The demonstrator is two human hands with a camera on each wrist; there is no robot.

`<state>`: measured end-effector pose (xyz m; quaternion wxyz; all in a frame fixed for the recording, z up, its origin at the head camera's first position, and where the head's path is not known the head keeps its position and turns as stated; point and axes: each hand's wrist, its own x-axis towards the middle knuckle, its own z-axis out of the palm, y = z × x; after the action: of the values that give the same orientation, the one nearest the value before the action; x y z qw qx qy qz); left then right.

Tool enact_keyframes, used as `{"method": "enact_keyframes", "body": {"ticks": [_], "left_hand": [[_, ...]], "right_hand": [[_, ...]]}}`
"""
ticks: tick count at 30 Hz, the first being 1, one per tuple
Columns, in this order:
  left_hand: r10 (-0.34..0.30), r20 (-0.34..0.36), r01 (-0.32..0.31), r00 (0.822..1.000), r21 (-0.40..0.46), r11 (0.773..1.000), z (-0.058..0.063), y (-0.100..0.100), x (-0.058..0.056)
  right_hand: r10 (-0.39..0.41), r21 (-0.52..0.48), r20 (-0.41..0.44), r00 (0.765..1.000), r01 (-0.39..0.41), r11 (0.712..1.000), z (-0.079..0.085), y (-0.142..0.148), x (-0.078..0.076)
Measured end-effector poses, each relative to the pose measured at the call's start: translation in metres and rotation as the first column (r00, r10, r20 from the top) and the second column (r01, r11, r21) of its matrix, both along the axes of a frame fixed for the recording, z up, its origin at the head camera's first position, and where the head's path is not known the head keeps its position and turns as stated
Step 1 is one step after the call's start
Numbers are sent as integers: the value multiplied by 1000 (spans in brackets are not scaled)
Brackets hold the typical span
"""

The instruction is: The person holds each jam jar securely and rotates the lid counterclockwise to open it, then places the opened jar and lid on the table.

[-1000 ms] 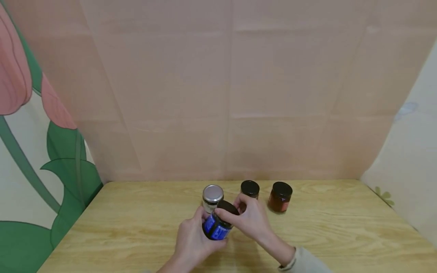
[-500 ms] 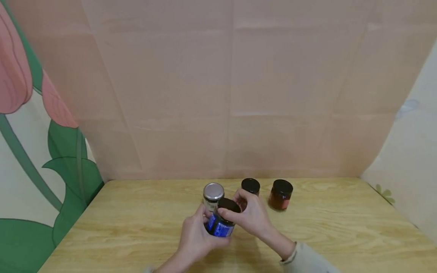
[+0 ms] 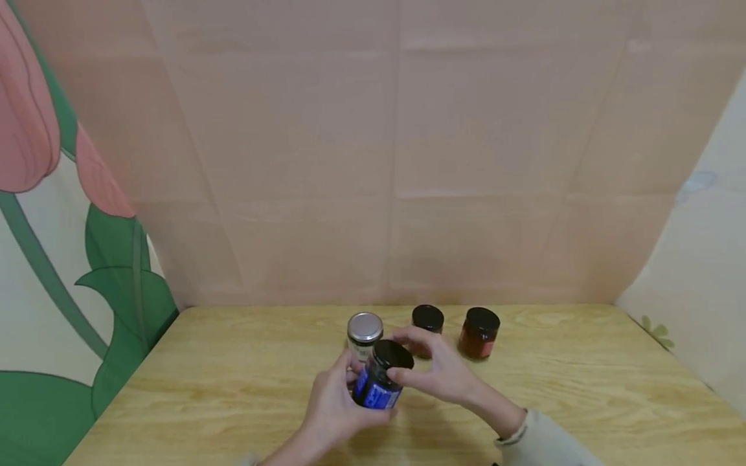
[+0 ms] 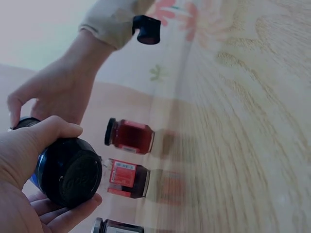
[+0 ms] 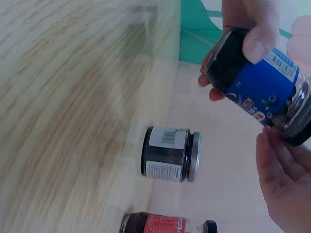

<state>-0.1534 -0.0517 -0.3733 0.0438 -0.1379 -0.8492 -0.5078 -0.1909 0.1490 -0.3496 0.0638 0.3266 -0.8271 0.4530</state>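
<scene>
My left hand [image 3: 335,402] grips a glass jar with a blue label [image 3: 377,392], its fingers and thumb round the lower body. The jar is tilted and held above the table; its dark base [image 4: 80,177] faces the left wrist camera. On top sits a black lid [image 3: 393,353]. My right hand [image 3: 440,372] has its thumb at the near side of this lid and its fingers round the far side. In the right wrist view those fingertips [image 5: 269,133] are right at the lid's edge. Just behind the held jar stands a silver-lidded jar [image 3: 365,328], partly hidden by it.
Two more jars with black lids stand further back: a middle jar [image 3: 428,317], partly behind the right hand, and a dark red jar [image 3: 480,335] to its right. All stand on a wood-grain table [image 3: 233,369] before a pinkish cloth backdrop [image 3: 303,162].
My right hand has turned about the lid, its thumb shifting from the lid's top left edge to its near right side. The blue-labelled jar has moved slightly right and tilts less.
</scene>
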Motion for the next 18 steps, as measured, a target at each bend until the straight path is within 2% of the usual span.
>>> {"method": "enact_keyframes", "body": {"ticks": [5, 9, 11, 14, 16, 18], "left_hand": [[14, -75, -17, 997, -39, 999, 0, 0, -1], [22, -124, -33, 992, -85, 996, 0, -2, 0], [24, -136, -39, 990, -109, 993, 0, -3, 0], [29, -162, -54, 986, -149, 987, 2, -3, -1], [31, -178, -63, 983, -175, 982, 3, -4, -1], [33, -195, -73, 980, -198, 978, 4, -3, -2]], "right_hand": [[1, 9, -45, 999, 0, 1000, 3, 2, 2], [-116, 59, -75, 990, 120, 991, 7, -4, 5], [-187, 127, -100, 977, 199, 972, 11, -7, 6], [-271, 243, -133, 953, 297, 924, 17, -11, 7], [-304, 292, -153, 940, 337, 895, 20, -12, 8], [-320, 305, -152, 935, 352, 885, 22, -12, 7]]}}
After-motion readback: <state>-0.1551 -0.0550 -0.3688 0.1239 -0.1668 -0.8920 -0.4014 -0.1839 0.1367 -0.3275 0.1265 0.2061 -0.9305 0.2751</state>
